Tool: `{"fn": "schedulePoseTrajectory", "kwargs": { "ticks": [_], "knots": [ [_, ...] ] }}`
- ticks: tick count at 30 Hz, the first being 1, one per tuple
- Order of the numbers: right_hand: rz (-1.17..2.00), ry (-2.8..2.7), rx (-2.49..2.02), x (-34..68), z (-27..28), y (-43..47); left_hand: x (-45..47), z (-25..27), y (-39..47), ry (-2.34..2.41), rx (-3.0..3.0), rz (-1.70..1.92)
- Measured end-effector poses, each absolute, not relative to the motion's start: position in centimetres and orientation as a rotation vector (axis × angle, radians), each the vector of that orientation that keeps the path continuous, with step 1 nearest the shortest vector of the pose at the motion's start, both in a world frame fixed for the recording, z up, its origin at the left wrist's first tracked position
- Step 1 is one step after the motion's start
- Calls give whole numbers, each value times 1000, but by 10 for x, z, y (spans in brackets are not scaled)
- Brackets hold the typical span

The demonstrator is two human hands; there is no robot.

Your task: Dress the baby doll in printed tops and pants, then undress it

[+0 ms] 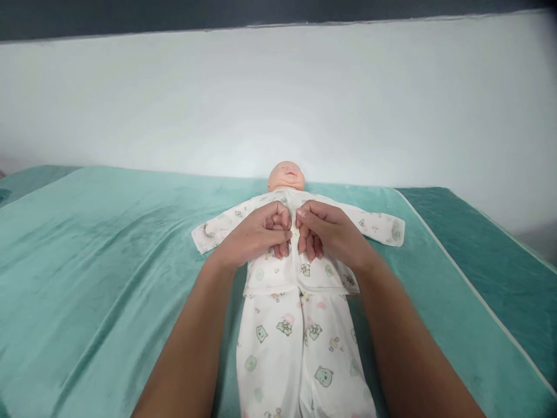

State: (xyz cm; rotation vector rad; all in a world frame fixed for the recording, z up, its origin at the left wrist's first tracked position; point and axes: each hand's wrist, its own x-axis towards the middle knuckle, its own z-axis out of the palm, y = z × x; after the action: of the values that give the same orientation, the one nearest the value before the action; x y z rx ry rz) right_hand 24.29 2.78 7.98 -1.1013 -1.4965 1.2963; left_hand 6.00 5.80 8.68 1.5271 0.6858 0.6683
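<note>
A baby doll (286, 175) lies on its back, head away from me, arms out to both sides. It wears a white baby shirt (272, 278) with small bear prints and matching trousers (278, 348). Over the middle of the chest, my left hand (270, 229) pinches the edge of the shirt's front opening. Close beside it, my right hand (317, 226) is closed on the facing edge, thumb against the curled fingers. A small yellowish fastener (296, 233) shows between the two hands. My fingers partly cover the front seam.
A green plush cover (108, 249) lies under the doll, wrinkled on the left. Its darker part (483, 249) is beyond a pale seam on the right. Behind the doll's head rises a white wall (174, 104) with a dark band on top.
</note>
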Motion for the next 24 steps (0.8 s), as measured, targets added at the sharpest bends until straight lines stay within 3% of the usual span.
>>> {"fn": "schedulePoseTrajectory", "kwargs": {
  "ticks": [10, 18, 24],
  "knots": [
    [1300, -1485, -1135, 242, 81, 27, 59, 88, 59, 652, 1502, 669],
    [1095, -1504, -1129, 245, 89, 22, 43, 94, 58, 594, 1576, 390],
    [819, -1339, -1067, 243, 88, 24, 48, 82, 68, 696, 1456, 1088]
  ]
}}
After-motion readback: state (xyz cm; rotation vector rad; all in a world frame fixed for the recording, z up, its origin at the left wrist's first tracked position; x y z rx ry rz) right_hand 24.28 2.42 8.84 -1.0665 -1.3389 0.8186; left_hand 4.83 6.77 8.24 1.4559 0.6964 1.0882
